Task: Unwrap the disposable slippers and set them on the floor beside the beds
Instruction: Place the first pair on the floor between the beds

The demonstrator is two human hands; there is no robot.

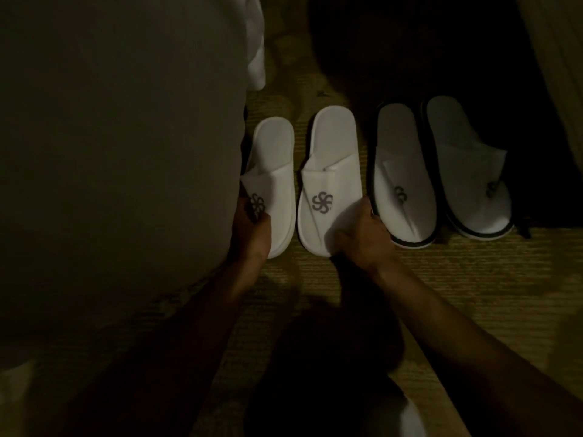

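Two white slippers with a grey swirl logo lie side by side on the carpet next to the bed. My left hand (252, 227) grips the toe end of the left slipper (276, 159), which leans against the bed's side. My right hand (362, 234) holds the toe end of the second slipper (332, 146). To the right stands another pair, white with dark edging: one slipper (402, 152) close to my right hand, the other (463, 159) beyond it. No wrapper is visible.
The bed (120, 137) fills the left side, with white linen (257, 42) hanging at its top corner. Patterned carpet (457, 279) covers the floor. A dark shape (426, 52) lies behind the trimmed pair, and a second bed's edge (555, 58) rises at the far right.
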